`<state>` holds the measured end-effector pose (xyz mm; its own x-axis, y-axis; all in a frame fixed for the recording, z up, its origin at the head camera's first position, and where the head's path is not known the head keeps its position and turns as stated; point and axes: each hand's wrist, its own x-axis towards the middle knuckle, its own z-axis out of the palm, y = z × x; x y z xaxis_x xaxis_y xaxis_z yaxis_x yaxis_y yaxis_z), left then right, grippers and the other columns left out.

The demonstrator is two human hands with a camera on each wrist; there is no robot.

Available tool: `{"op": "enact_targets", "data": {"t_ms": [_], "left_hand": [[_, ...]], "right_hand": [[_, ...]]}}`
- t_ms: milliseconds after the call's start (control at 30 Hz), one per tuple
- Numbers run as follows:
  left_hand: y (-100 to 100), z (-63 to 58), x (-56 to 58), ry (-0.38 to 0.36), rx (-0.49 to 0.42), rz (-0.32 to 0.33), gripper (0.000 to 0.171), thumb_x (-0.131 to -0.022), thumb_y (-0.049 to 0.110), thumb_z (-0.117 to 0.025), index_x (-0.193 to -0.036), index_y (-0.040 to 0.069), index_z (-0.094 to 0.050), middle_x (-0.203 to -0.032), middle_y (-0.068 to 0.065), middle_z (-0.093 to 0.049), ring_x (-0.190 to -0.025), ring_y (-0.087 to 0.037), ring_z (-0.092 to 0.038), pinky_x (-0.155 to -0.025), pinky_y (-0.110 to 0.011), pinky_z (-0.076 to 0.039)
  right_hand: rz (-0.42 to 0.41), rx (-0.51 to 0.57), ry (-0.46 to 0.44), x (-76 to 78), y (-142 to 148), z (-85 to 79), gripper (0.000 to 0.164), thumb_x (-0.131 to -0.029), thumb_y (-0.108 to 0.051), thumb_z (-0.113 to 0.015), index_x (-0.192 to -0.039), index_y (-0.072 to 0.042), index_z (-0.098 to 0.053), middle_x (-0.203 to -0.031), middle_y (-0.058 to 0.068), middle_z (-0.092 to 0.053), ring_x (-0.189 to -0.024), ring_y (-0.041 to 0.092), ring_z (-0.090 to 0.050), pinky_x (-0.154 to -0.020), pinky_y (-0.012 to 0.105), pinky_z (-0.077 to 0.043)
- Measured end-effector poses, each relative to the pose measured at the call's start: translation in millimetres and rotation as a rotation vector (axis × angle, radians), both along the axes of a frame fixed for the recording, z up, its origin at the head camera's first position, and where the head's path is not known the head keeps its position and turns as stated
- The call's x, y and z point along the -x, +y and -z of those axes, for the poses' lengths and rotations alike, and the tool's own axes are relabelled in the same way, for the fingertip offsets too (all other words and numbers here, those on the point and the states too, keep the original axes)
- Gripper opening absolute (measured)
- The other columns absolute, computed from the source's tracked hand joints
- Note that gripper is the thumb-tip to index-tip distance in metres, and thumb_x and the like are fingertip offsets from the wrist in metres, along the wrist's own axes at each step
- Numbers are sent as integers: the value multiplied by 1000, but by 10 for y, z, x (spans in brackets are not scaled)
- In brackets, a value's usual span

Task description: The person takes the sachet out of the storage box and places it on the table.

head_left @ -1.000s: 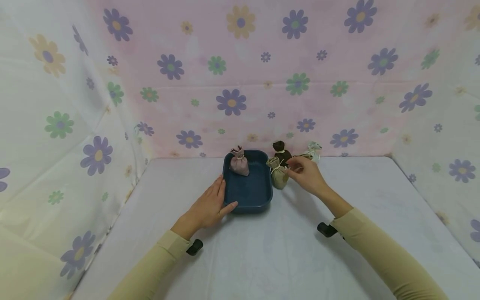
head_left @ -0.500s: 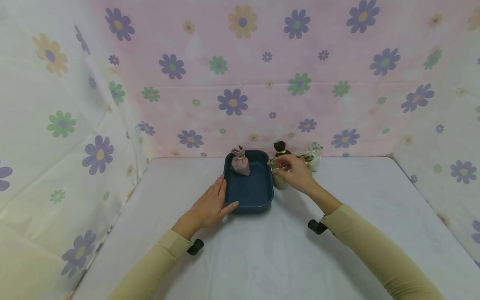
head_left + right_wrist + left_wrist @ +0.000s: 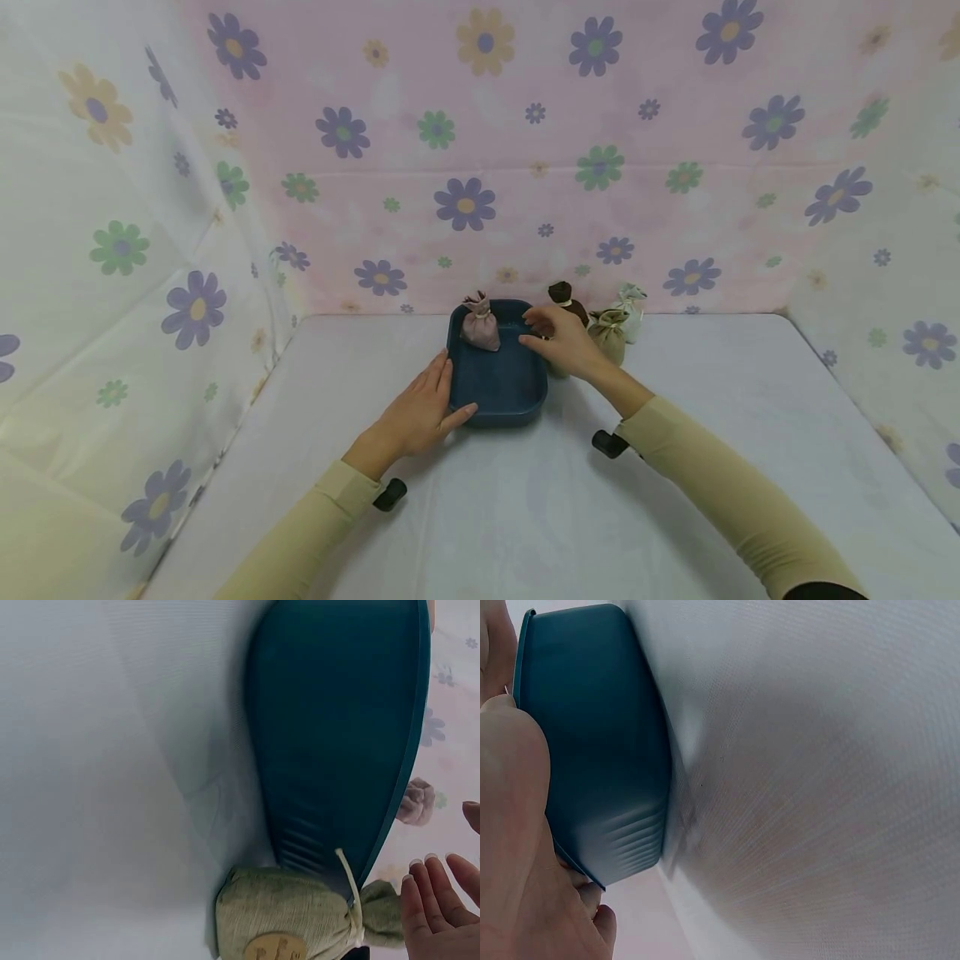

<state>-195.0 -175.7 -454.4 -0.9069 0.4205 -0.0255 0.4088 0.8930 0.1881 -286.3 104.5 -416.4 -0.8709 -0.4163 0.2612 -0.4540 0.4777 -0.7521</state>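
My left hand point(image 3: 416, 412) lies along the left side of a dark blue tray point(image 3: 498, 387), fingers straight at the rim and thumb on the front corner. Inside the tray's back left corner sits a mauve drawstring pouch point(image 3: 482, 329); its gathered top point(image 3: 416, 802) shows over the rim in the right wrist view. Over the tray's right rim is my right hand point(image 3: 566, 342), thumb and fingers apart with nothing between them. An olive drawstring pouch point(image 3: 285, 915) with a round tan label stands against the tray's right side, mostly hidden by that hand in the head view.
Behind the right hand stand a dark brown pouch point(image 3: 562, 293), a second olive pouch point(image 3: 611, 335) and a pale mint pouch point(image 3: 632, 312). A pink flowered backdrop point(image 3: 510, 250) closes off the back of the white table point(image 3: 480, 508).
My right hand has moved left, from beside the olive pouch across its top to the tray's right rim, uncovering the second olive pouch. The left hand and tray stay put.
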Motion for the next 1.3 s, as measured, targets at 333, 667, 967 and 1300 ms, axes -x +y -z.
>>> {"op": "enact_targets", "data": {"t_ms": [333,667,967,1300], "left_hand": [[-4,-15,-5,3,5,8,100,-103,70,-29,-160,-10,-10,-169,-25,1,-157,-36,-9,-125,-49,-19],[-7,-23,-10,3,-10,13,99,-104,68,-33,-159,-11,-11,-169,-27,-1,-157,-37,-10,-125,-49,-19],[-13,19,-1,52,-33,23,97,-105,65,-35,-158,-13,-16,-168,-28,-6,-156,-38,-14,-124,-50,-22],[-10,2,-14,21,-8,15,98,-104,67,-33,-159,-11,-11,-169,-27,-1,-157,-36,-10,-125,-47,-19]], "right_hand": [[-35,-2,20,108,-217,37,42,-97,-14,-73,-133,3,-61,-129,21,-65,-116,35,-64,-100,46,-52],[-19,-55,-60,288,-449,93,48,-98,-12,-71,-139,6,-56,-133,23,-61,-121,35,-62,-104,45,-50],[-7,-107,-101,395,-609,123,54,-101,-15,-66,-146,8,-47,-141,26,-54,-128,38,-57,-106,47,-48],[-44,-184,-72,489,-672,212,57,-101,-15,-65,-149,7,-43,-145,26,-51,-132,38,-53,-109,48,-46]]}}
